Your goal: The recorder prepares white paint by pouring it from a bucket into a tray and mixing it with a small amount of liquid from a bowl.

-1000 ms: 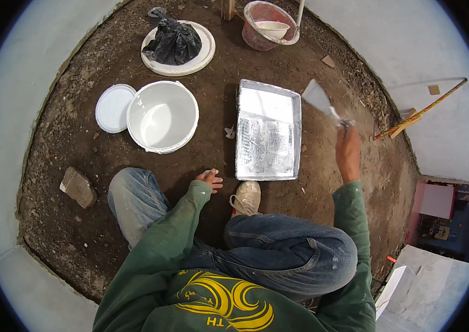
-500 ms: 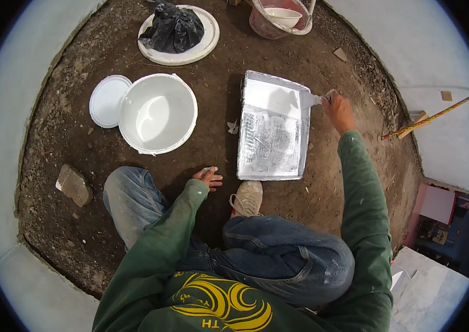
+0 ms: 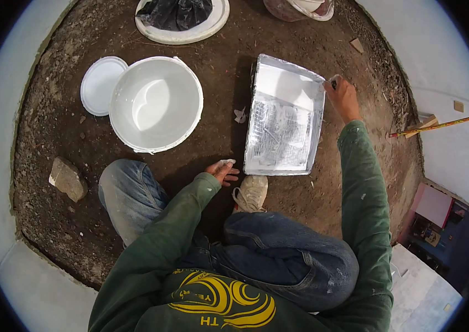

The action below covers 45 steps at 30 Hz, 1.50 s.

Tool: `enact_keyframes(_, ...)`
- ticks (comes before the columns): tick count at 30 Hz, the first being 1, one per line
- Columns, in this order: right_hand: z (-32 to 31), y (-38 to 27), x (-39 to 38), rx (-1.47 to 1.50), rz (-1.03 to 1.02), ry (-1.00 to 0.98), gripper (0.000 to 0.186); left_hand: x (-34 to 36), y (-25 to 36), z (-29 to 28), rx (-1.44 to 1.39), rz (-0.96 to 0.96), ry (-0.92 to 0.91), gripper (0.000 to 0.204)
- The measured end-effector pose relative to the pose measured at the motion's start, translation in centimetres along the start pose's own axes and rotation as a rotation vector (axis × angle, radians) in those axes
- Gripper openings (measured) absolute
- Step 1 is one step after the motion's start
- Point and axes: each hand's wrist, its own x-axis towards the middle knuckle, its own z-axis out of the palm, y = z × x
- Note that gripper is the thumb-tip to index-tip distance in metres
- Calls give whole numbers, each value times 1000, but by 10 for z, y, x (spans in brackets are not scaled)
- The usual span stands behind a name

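A paint tray point(image 3: 249, 133) with a silvery rim lies on the dirt floor in front of me. White paint covers its upper end, and a ribbed, streaky surface shows lower down. My right hand point(image 3: 343, 98) is closed at the tray's far right corner, around a small, partly see-through thing I cannot make out. My left hand point(image 3: 223, 171) hovers near the tray's lower left corner, fingers apart, with a white patch by the thumb. Left of the tray stands a white bucket point(image 3: 186, 119), its inside coated with white paint. A round white lid point(image 3: 97, 86) lies beside the bucket.
A black plastic bag point(image 3: 176, 14) rests on a large white lid point(image 3: 220, 22) at the far side. Beyond the tray is a reddish tub point(image 3: 285, 10). A stone point(image 3: 68, 180) lies left of my knee. A yellow striped stick point(image 3: 450, 125) leans against the right wall.
My view has shifted, so the bucket and lids sit differently in it. My right hand has drawn to the tray's corner; the pale thing no longer reaches over the paint. My left hand is nearer the tray.
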Motion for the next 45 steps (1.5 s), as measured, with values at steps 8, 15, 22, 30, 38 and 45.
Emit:
enact_keyframes(8,5,-29,2,72,-70,36,29,3,-1,-4,-35,-32,-3,53)
enact_keyframes(15,2,-66,5,109,-102,35,31,9,1,9,-5,-3,58,52)
enact_keyframes(22,-3,-102,7,166,-106,14,31,27,13,31,118,107,101,53)
enact_keyframes(30,-21,-116,6,274,-91,51,31,50,2,53,211,128,142,49)
enact_keyframes(38,-19,-108,2,302,52,37,33,59,-10,56,274,222,165,42)
enact_keyframes(45,10,-125,14,487,41,7,37,48,1,65,265,226,163,40)
